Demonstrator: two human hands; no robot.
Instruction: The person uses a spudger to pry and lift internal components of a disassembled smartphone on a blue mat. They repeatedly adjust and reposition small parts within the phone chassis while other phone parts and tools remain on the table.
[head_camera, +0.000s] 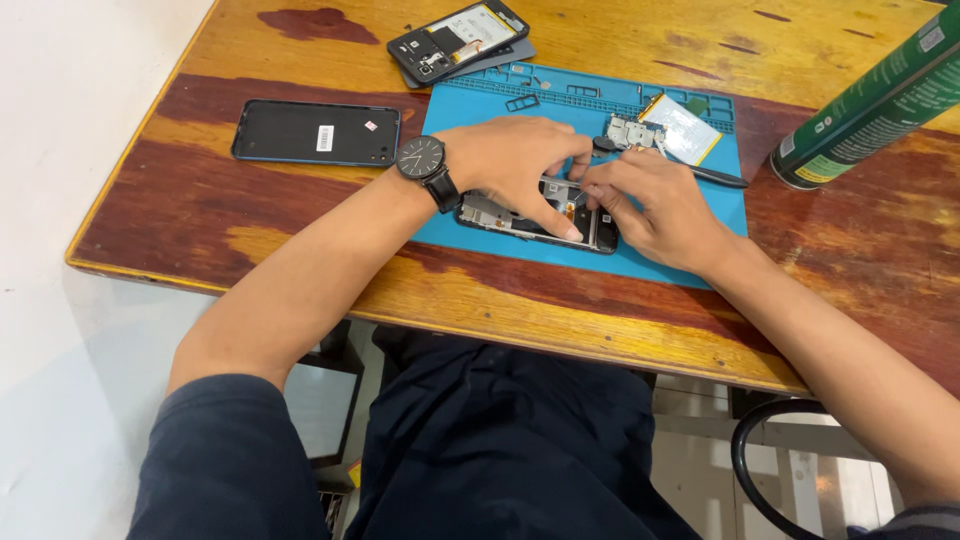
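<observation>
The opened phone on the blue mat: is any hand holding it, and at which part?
Both hands rest on the opened phone: left hand on its middle, right hand at its right end. A true grip cannot be told.

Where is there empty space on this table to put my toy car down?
Bare wood lies along the near edge of the table, and on the far right behind the green can. The blue mat is crowded: both hands, left and right, the opened phone.

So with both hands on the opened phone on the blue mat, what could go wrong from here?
1. The left hand and right hand press on the opened black phone frame, so small exposed parts might get bent.
2. The green spray can lies on its side on the wooden table and could roll.
</observation>
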